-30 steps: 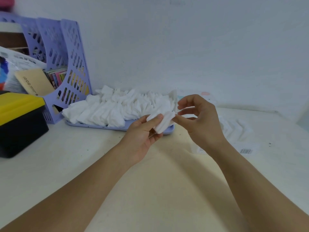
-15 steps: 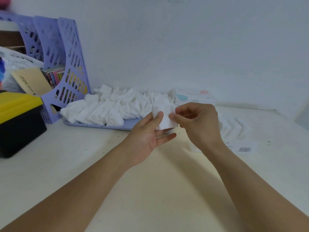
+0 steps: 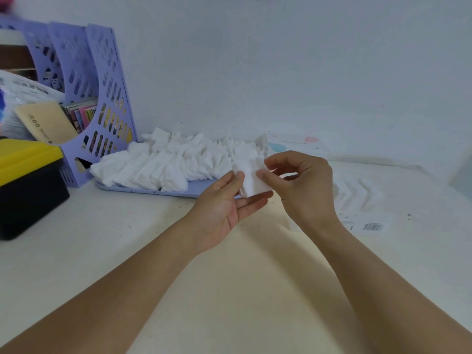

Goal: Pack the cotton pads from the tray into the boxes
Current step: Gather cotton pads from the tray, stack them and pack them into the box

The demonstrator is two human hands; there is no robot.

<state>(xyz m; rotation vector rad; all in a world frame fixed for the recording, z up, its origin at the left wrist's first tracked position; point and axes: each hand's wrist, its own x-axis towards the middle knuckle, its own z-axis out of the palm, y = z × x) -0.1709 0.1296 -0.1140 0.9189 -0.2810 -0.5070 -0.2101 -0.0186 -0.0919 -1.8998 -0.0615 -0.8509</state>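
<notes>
Both forearms reach in from the near edge over the pale counter [image 3: 107, 251]. The left hand [image 3: 224, 208] lies palm up, fingers nearly straight, its thumb pressing a small stack of white cotton pads [image 3: 251, 180] that rests on the fingertips. The right hand [image 3: 301, 182] pinches the same stack from the other side, thumb and forefinger on the pads, the remaining fingers loosely curled. The stack is held above the counter, just in front of the right end of the lilac tray [image 3: 184, 189].

At the left sits a black bin with a yellow lid [image 3: 28, 180]. To the right lies a flat white package with a barcode [image 3: 370, 213]; the print beside it is too small to read.

On the tray a long heap of loose pads [image 3: 166, 162] runs left to right. Behind its right end stands a white box [image 3: 296, 145] with pink and blue spots, its lettering blurred. Farther left a lilac file rack [image 3: 107, 98] holds books and a tan booklet [image 3: 47, 122] marked "1000".
</notes>
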